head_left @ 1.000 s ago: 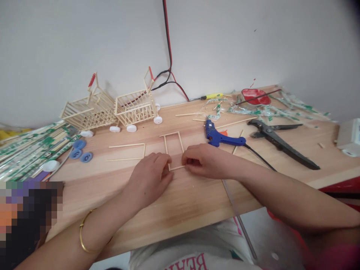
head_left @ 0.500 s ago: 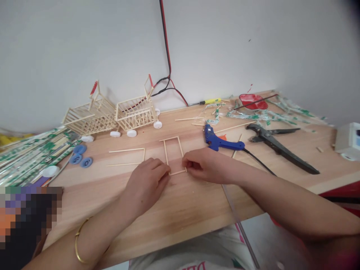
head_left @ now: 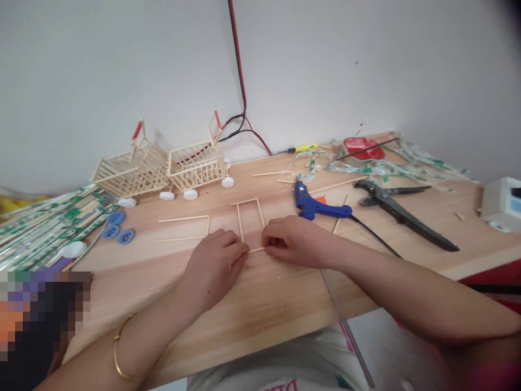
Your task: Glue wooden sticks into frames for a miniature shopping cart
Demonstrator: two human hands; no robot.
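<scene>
A small rectangular frame of thin wooden sticks (head_left: 240,222) lies flat on the table in front of me. My left hand (head_left: 222,258) pinches its near left corner, thumb and fingers together. At the near right corner, the fingertips of my right hand (head_left: 285,241) close on the end of the same near stick and hide that joint. Left of the frame rests a three-sided stick piece (head_left: 208,225), partly behind my left hand. A blue hot glue gun (head_left: 321,206) lies just beyond my right hand.
Two stick-built carts (head_left: 197,165) with white wheels stand at the back left. Wrapped chopsticks (head_left: 52,222) and blue bottle caps (head_left: 116,218) are at left. Black cutting pliers (head_left: 407,217), torn wrappers (head_left: 423,165) and a red dish (head_left: 364,149) sit at right.
My right hand has shifted slightly left and down, its fingertips closing on the near right corner of the stick frame. My left hand stays at the near left corner.
</scene>
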